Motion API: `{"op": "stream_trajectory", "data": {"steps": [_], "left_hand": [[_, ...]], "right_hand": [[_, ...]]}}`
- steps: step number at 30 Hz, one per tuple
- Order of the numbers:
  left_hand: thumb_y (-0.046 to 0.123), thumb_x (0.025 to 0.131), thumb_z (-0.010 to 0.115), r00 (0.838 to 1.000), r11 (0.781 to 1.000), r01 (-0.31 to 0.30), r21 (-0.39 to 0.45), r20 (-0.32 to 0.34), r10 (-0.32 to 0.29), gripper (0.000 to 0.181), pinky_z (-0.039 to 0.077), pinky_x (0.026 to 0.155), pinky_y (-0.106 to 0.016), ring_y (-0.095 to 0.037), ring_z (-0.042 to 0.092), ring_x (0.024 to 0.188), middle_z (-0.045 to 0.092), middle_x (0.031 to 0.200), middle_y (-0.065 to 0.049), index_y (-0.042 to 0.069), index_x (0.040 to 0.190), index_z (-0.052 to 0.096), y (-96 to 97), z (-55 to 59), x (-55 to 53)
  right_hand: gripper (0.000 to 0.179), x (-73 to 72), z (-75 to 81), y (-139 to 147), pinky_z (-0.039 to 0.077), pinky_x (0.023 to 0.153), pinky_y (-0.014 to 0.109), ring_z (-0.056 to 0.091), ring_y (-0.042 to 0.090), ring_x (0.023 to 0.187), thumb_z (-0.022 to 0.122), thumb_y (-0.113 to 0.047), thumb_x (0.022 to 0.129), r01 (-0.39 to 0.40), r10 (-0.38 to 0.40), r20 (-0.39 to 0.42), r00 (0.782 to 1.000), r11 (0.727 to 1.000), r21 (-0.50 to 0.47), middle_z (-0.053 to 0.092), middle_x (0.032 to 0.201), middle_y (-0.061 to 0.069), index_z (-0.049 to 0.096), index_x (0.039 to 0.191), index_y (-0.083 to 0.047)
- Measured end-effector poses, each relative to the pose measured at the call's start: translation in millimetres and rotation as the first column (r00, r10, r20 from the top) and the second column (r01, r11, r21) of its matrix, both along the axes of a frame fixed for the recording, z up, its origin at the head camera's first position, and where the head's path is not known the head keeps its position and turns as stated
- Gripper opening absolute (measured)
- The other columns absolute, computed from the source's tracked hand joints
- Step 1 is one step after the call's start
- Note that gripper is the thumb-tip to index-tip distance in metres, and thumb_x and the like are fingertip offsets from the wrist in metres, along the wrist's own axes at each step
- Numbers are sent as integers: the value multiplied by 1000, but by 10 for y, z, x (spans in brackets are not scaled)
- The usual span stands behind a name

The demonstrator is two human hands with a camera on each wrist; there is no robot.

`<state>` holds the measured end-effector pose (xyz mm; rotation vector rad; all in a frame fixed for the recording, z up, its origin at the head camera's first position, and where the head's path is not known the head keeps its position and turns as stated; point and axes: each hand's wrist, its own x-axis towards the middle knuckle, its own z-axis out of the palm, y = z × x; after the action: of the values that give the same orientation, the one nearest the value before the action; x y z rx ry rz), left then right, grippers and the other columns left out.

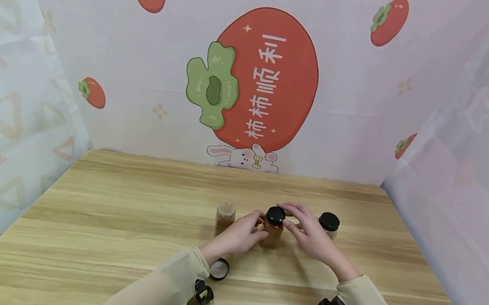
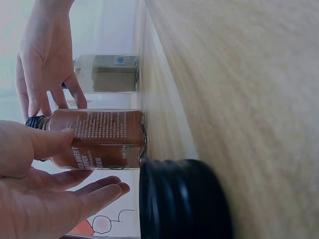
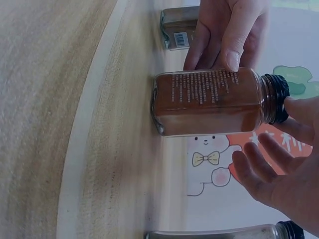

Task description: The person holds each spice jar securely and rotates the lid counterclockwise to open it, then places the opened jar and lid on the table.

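Observation:
A glass spice jar of reddish-brown powder (image 1: 271,240) stands upright on the table, its label partly reading "SWEET PEPPER" in the left wrist view. The left hand (image 1: 240,233) holds the jar's body, its thumb (image 2: 52,142) across the side facing that camera and fingers behind. On top is a black screw lid (image 1: 276,215). The right hand (image 1: 312,236) pinches this lid, thumb at its near right edge and index finger at the far side; its other fingers (image 3: 254,164) stay apart from the glass.
Left of the held jar is a lidless jar with a perforated shaker top (image 1: 226,214). A loose black lid (image 1: 219,269) lies nearer the front, beside the left wrist. Behind the right hand stands another black-lidded jar (image 1: 329,222). A printed backdrop (image 1: 355,112) rises behind the wooden table (image 1: 129,219).

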<state>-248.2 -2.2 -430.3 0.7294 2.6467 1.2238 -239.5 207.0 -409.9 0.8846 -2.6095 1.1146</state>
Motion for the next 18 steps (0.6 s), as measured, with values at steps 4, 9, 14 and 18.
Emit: {"op": "stream_trajectory", "data": {"steps": [4, 9, 14, 18], "left_hand": [[21, 96, 56, 1000, 1000, 0, 4, 0, 0, 39, 46, 99, -45, -35, 53, 120, 54, 130, -21, 5, 130, 47, 4, -7, 0], [20, 95, 57, 1000, 1000, 0, 5, -9, 0, 38, 46, 99, -46, -36, 53, 120, 55, 128, -22, 5, 129, 48, 8, -17, -4], [20, 95, 57, 1000, 1000, -4, 3, -1, 4, 38, 46, 99, -45, -35, 53, 121, 54, 130, -21, 5, 129, 48, 6, -4, 1], [21, 96, 56, 1000, 1000, -7, 4, 10, 6, 39, 46, 100, -45, -35, 53, 122, 53, 132, -21, 6, 131, 47, 5, -4, -2]], "right_hand": [[41, 19, -1, -1, 54, 85, 40, 54, 36, 116, 53, -18, 98, 33, -33, 15, 999, 999, 8, 47, 132, 17, 49, 136, -5], [43, 72, -2, -30, 54, 83, 45, 56, 36, 113, 59, -23, 95, 120, -120, -7, 993, 993, 2, 50, 131, 18, 51, 133, -6], [42, 123, -7, -71, 55, 82, 45, 55, 32, 111, 64, -27, 91, 200, -201, -47, 979, 980, -21, 53, 128, 16, 56, 127, -6], [40, 156, -6, -98, 56, 80, 44, 56, 30, 109, 68, -26, 88, 239, -242, -63, 968, 970, -52, 55, 125, 14, 60, 122, -5]]}}
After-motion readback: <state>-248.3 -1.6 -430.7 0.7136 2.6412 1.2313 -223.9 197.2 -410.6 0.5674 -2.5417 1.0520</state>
